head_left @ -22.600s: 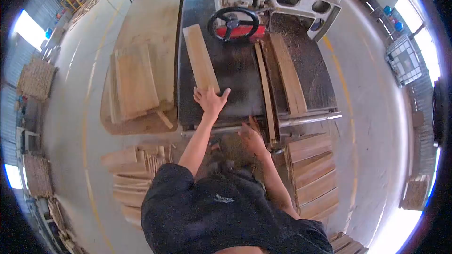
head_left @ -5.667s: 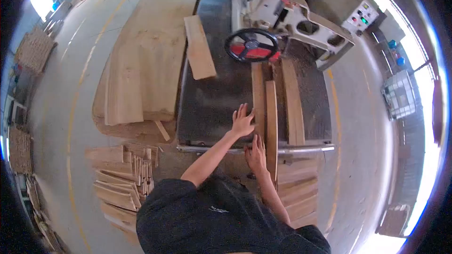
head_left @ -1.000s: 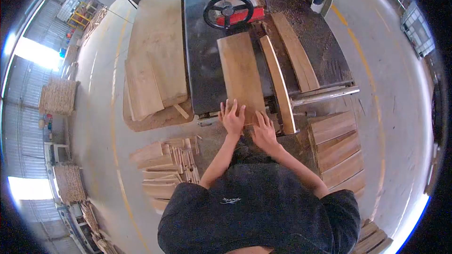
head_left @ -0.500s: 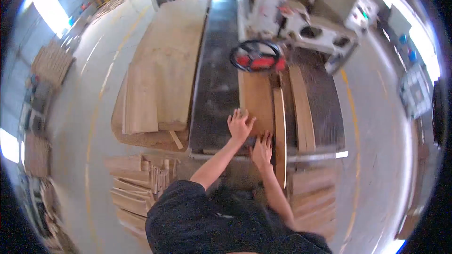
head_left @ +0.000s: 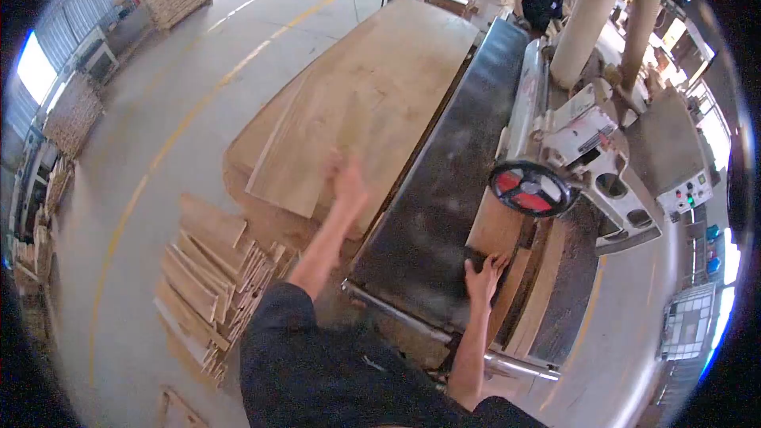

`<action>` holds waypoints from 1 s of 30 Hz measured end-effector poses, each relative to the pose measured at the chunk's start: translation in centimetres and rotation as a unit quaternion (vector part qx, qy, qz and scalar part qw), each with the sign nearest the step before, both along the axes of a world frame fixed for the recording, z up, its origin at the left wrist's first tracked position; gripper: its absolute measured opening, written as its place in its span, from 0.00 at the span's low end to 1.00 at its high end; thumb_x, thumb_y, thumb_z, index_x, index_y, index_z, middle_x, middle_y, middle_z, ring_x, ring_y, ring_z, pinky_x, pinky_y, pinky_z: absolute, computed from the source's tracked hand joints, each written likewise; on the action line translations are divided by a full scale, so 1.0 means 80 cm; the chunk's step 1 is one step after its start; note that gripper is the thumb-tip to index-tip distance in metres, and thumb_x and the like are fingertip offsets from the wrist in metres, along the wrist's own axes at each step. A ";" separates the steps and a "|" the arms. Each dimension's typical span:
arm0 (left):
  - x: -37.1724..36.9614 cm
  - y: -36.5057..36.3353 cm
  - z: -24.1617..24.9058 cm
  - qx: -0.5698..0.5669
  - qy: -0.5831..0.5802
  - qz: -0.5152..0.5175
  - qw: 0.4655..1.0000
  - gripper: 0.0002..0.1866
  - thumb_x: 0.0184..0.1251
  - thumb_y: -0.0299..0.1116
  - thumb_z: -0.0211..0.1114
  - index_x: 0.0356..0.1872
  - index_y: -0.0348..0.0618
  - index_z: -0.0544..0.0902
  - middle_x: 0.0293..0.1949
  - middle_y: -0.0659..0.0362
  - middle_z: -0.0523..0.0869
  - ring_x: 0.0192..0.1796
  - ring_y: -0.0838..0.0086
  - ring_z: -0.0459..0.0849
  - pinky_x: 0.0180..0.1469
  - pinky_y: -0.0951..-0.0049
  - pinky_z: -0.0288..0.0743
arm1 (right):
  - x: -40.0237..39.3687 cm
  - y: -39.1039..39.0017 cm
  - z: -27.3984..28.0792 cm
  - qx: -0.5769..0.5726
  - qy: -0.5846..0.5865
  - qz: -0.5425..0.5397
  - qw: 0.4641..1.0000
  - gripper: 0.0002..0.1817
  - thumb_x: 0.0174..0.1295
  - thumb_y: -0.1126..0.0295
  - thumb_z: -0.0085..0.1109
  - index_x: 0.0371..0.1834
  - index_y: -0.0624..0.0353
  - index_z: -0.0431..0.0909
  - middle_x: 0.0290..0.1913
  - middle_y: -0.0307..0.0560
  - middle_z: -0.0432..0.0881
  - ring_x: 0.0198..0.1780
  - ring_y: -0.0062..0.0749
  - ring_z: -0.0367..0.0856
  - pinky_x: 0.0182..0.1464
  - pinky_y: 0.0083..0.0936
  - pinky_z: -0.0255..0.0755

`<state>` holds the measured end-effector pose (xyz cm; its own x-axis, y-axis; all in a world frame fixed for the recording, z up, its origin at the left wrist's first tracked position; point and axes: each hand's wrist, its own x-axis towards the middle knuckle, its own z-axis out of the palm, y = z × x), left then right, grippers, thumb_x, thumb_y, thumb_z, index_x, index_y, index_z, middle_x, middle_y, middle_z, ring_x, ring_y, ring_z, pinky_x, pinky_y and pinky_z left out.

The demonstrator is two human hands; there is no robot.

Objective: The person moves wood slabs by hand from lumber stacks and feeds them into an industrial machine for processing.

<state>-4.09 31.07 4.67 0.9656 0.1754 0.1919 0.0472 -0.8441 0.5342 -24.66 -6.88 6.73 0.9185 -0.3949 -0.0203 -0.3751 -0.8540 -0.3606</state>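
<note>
My left hand (head_left: 347, 181) is smeared by motion over the wood-topped side table (head_left: 396, 47), close to the near end of a wide flat board (head_left: 297, 166) lying there. Its fingers are too blurred to read. On the dark metal machine table (head_left: 444, 182), my right hand (head_left: 485, 273) has its thumb apart and its fingertips at the near end of a brown board (head_left: 495, 226). The far end of this board runs under the machine head, behind a black handwheel (head_left: 533, 189) with red sections. A long wooden strip (head_left: 511, 281) lies just right of the hand.
Stacked wood offcuts (head_left: 206, 269) sit at lower left. A metal rail (head_left: 404, 313) borders the machine table's near edge. Thick dust hoses (head_left: 590, 20) rise from the machine, with a control panel (head_left: 688, 194) on its right. Another person (head_left: 543, 0) is at the back.
My left hand has left the brown board and swung left over the side table. My right hand stays at the board's near end, which is now farther under the machine head. The view has turned.
</note>
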 end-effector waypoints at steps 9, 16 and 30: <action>-0.037 0.126 0.115 0.177 0.153 0.181 0.955 0.72 0.36 0.68 0.80 0.83 0.58 0.48 0.81 0.32 0.33 0.82 0.38 0.25 0.78 0.31 0.32 | 0.069 -0.067 -0.039 0.125 -0.038 0.038 0.991 0.39 0.72 0.54 0.60 0.80 0.62 0.58 0.82 0.70 0.46 0.84 0.61 0.40 0.82 0.50 0.44; -0.036 0.222 0.029 0.143 -0.097 0.244 0.954 0.54 0.45 0.67 0.76 0.73 0.50 0.71 0.71 0.37 0.68 0.76 0.43 0.62 0.77 0.43 0.53 | -0.059 -0.005 -0.047 0.009 -0.022 0.060 0.998 0.34 0.76 0.51 0.51 0.80 0.56 0.60 0.84 0.58 0.47 0.84 0.55 0.41 0.82 0.47 0.43; -0.184 0.146 0.018 -0.074 -0.061 0.135 0.986 0.42 0.61 0.61 0.72 0.65 0.35 0.78 0.52 0.40 0.87 0.58 0.46 0.84 0.60 0.52 0.76 | -0.174 0.046 -0.042 0.079 -0.063 0.033 0.994 0.36 0.74 0.52 0.55 0.81 0.52 0.60 0.86 0.52 0.44 0.85 0.50 0.39 0.82 0.46 0.42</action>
